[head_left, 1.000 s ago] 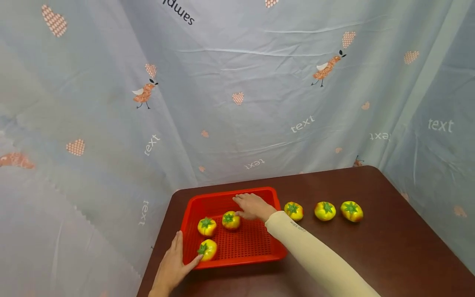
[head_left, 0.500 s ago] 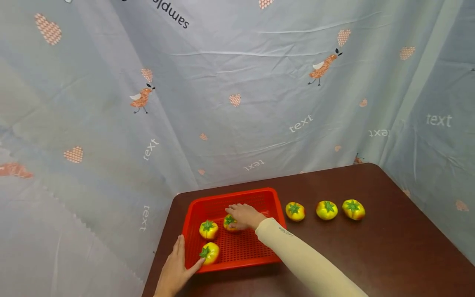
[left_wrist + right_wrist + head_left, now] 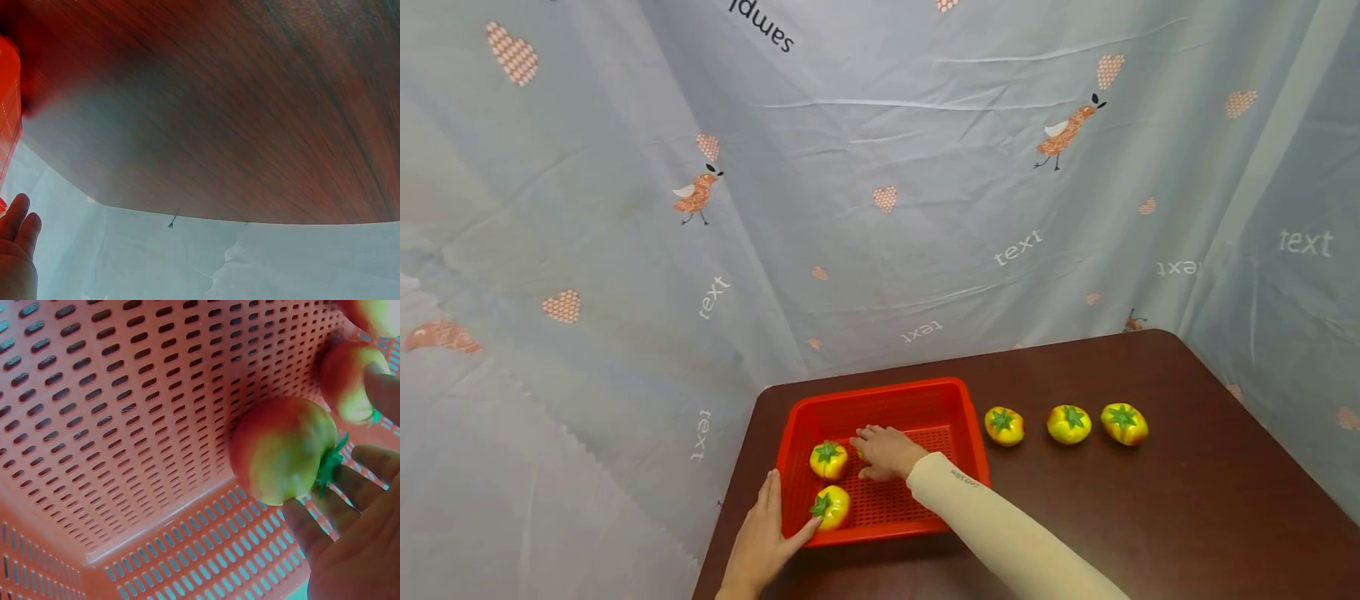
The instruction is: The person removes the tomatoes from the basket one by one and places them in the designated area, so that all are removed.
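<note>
"So, where is the fruit sitting from the grip?"

"Mostly hidden under the right hand, just below mid-frame in the head view; in the right wrist view it's lying just left of the fingertips, green top facing them, roundish, so no long axis is showing"

"Is that hand gripping it?"

"Not that I'm seeing: the fingers are lying apart, one tip overlapping its lower edge, the thumb standing clear; whether they're touching, I can't tell"

"And the left hand?"

"It's resting farther off, lower left, fingers straight along the basket's side, thumb over the front rim"

"What's the basket holding?"

"That one, plus a left fruit and a front fruit beside the left thumb; three loose fruits are lying on the table, right of it"
</note>
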